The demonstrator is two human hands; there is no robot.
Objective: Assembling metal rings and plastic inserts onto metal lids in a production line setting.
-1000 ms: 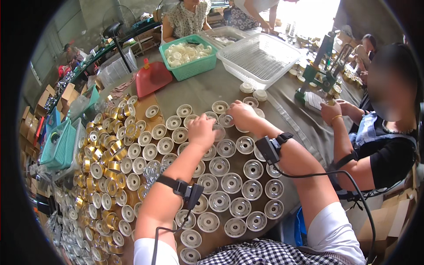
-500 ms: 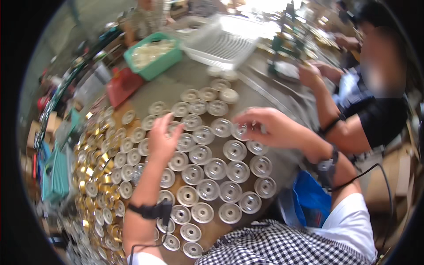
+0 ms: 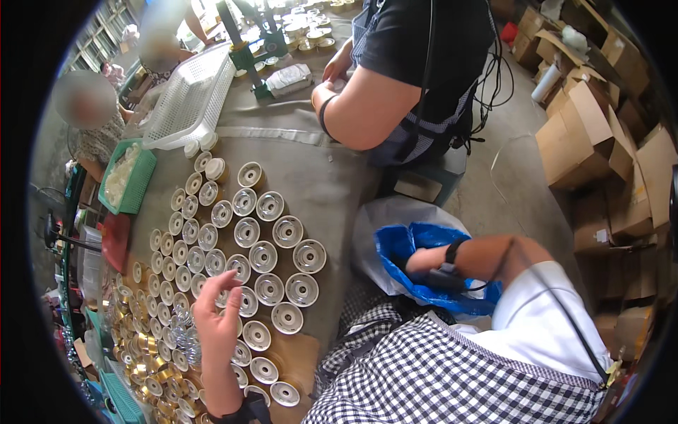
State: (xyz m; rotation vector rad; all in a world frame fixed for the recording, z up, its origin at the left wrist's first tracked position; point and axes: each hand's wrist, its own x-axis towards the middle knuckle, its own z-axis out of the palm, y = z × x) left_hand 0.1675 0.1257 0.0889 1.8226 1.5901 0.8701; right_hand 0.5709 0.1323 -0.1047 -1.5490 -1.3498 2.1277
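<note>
Rows of round white-rimmed caps point(image 3: 269, 289) with recessed centres, some gold-sided, cover the near part of the table. Over them hovers my left hand point(image 3: 217, 318), thumb and fingers apart with nothing visible between them. A clump of small clear, shiny pieces point(image 3: 185, 338) lies on the caps beside it. My right hand point(image 3: 424, 261) reaches into a blue plastic bag point(image 3: 395, 244) at my right side. Its fingers are hidden inside, so I cannot see what they touch.
Loose gold rings point(image 3: 145, 344) pile up at the left. Farther back are a green basket point(image 3: 145, 180), a red scoop-like container point(image 3: 114, 242) and a white perforated crate point(image 3: 205, 92). A co-worker point(image 3: 395, 78) works at the far side; cardboard boxes point(image 3: 586, 134) stack up on the right.
My right hand has left the caps and gone down into the blue bag. My left hand stays above the caps. The view has swung to the right.
</note>
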